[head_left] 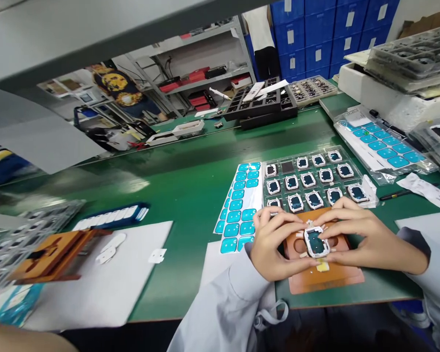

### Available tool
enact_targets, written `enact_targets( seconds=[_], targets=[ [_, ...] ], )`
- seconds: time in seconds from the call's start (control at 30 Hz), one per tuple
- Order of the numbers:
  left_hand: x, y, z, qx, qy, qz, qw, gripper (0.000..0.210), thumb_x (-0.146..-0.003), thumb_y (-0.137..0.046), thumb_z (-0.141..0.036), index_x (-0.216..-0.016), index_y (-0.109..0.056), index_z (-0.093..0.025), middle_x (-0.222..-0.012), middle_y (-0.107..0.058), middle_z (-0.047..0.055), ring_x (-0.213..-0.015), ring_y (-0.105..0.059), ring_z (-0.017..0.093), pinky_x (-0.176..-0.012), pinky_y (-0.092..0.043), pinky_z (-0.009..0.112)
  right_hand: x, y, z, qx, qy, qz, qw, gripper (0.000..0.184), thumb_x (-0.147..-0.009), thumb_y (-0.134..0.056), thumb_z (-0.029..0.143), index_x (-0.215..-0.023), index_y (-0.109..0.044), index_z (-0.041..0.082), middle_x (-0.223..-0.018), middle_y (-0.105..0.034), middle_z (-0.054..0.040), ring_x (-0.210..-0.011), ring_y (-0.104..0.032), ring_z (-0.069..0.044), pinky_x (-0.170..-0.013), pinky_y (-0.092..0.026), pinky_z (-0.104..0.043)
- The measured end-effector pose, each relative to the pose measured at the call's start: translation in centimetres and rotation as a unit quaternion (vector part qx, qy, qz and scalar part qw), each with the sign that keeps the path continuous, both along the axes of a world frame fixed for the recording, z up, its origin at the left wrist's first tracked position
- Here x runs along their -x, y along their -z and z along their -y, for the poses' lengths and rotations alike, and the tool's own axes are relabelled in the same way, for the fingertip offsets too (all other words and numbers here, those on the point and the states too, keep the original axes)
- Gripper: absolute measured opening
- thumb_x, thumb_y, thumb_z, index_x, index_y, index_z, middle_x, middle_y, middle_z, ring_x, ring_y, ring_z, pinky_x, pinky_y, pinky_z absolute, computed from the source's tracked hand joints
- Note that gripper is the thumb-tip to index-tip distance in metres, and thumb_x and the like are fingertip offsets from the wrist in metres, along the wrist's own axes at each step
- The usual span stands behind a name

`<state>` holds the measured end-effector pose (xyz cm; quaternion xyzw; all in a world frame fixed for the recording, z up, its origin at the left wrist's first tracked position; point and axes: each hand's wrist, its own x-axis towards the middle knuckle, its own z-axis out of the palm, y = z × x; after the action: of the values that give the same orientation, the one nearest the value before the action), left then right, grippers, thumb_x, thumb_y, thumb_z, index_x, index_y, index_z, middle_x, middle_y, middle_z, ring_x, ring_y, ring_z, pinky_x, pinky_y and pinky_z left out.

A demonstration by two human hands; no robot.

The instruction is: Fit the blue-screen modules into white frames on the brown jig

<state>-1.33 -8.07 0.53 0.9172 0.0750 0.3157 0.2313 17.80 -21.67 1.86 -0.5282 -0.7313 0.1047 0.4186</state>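
Note:
A white watch case frame (317,242) with a dark teal film in its middle sits over an orange-brown fixture block (304,283). My left hand (275,242) grips its left side, thumb at the lower edge and fingers at the upper left. From the right, my right hand (366,234) curls round the same frame, with a fingertip at its face and the thumb near the lower right corner. A small yellow tab (323,267) shows below the frame. Just behind my hands lies a clear plastic tray (315,168) with several similar frames in its pockets.
Sheets of blue stickers (236,205) lie left of the tray. A bagged sticker sheet (385,142) and a black pen (396,194) are on the right. Black trays (260,105) stand at the back. Another person's arm (22,337) reaches in at left, near a second fixture (55,254).

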Motion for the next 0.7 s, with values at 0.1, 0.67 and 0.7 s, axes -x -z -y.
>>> enact_targets(
  seconds=[0.1,0.67,0.7],
  targets=[
    [0.1,0.0,0.1,-0.022,-0.008,0.002,1.0,0.053,-0.064,-0.078,-0.061,-0.101,-0.07,-0.024,-0.096,-0.07,0.005,-0.099,-0.05,0.026,-0.089,-0.034,0.046,0.1,0.3,0.0,0.006,0.007,-0.007,1.0,0.018,-0.08,-0.074,0.03,-0.098,-0.072,0.027,-0.109,-0.07,-0.0034,-0.089,-0.05,-0.02,-0.077,-0.047,-0.037],
    [0.1,1.0,-0.7,0.055,0.055,-0.008,0.997,0.057,-0.067,-0.076,-0.061,-0.112,-0.069,-0.026,-0.096,-0.065,0.007,-0.098,-0.049,0.025,-0.088,-0.037,0.045,0.1,1.2,0.1,0.011,0.012,0.017,1.0,0.017,-0.08,-0.075,0.036,-0.092,-0.07,0.026,-0.109,-0.069,-0.0037,-0.086,-0.05,-0.021,-0.077,-0.045,-0.04],
    [0.1,1.1,-0.7,0.079,0.067,-0.013,0.995,0.06,-0.069,-0.074,-0.063,-0.117,-0.067,-0.028,-0.1,-0.064,0.008,-0.099,-0.049,0.025,-0.088,-0.038,0.045,0.1,1.2,0.1,0.001,0.012,0.006,1.0,0.02,-0.08,-0.075,0.035,-0.096,-0.069,0.026,-0.109,-0.069,-0.004,-0.086,-0.051,-0.021,-0.077,-0.045,-0.039]
  ],
)
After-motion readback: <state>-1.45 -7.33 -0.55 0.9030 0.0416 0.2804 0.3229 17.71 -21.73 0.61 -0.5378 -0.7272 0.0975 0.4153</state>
